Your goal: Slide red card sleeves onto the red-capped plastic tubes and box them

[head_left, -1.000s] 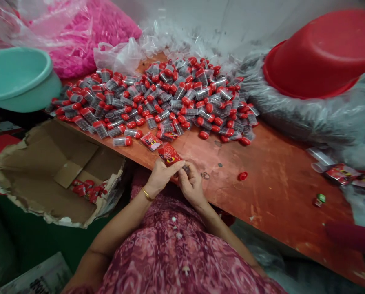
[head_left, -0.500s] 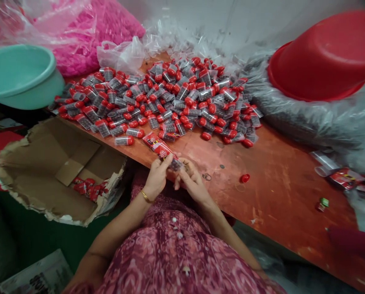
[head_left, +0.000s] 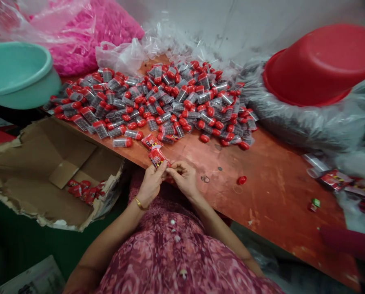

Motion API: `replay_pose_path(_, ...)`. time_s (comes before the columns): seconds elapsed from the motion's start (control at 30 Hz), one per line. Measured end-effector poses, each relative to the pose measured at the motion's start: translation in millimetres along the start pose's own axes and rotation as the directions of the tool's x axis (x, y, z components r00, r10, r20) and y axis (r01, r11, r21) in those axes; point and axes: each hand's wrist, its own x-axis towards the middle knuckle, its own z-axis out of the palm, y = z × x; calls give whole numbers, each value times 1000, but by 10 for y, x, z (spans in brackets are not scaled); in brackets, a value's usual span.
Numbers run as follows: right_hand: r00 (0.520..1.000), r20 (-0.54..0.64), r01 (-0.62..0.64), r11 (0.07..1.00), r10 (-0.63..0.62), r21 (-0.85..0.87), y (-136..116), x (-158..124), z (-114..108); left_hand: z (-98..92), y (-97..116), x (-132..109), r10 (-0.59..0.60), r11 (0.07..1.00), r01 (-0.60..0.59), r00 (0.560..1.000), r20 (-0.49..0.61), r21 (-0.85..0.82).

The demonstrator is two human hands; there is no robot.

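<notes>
Both my hands meet at the near edge of a reddish table (head_left: 277, 192). My left hand (head_left: 150, 185) pinches a small red printed packet (head_left: 158, 157) that sticks up from its fingertips. My right hand (head_left: 184, 179) is closed against the same packet from the right, fingers curled at its lower end. A second red packet (head_left: 151, 141) lies flat on the table just beyond them. Behind it spreads a big pile of clear little tubes with red caps (head_left: 158, 102).
A torn cardboard box (head_left: 41, 179) with several red packets inside sits low on my left. A teal basin (head_left: 15, 75) and a bag of pink pieces (head_left: 93, 32) stand at the back left; a red basin (head_left: 319, 65) rests on grey plastic bags on the right. One loose red cap (head_left: 242, 179) lies nearby.
The packet has been turned and drawn closer in between both hands, now standing more upright. My hands shifted slightly left along the table edge.
</notes>
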Motion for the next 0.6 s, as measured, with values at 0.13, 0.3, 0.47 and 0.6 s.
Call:
replay_pose_path(0.13, 986, 107, 158, 932, -130, -326, -22, 118, -55, -304, 159, 26, 46, 997, -38, 993, -113, 64)
replay_pose_path(0.3, 965, 18, 115, 364, -260, -924, -292, 607, -688, -1212, 627, -13, 178, 899, 43, 874, -453, 435)
replay_pose_path(0.47, 977, 53, 52, -11, -207, -999, -207, 902, -1069, -1954, 897, -223, 479, 490, 456, 571, -667, 743)
replay_pose_path(0.6, 970, 86, 73, -65, -226, -995, -17, 599, -891, -1697, 768, -155, 754, 145, 97, 633, -173, 985)
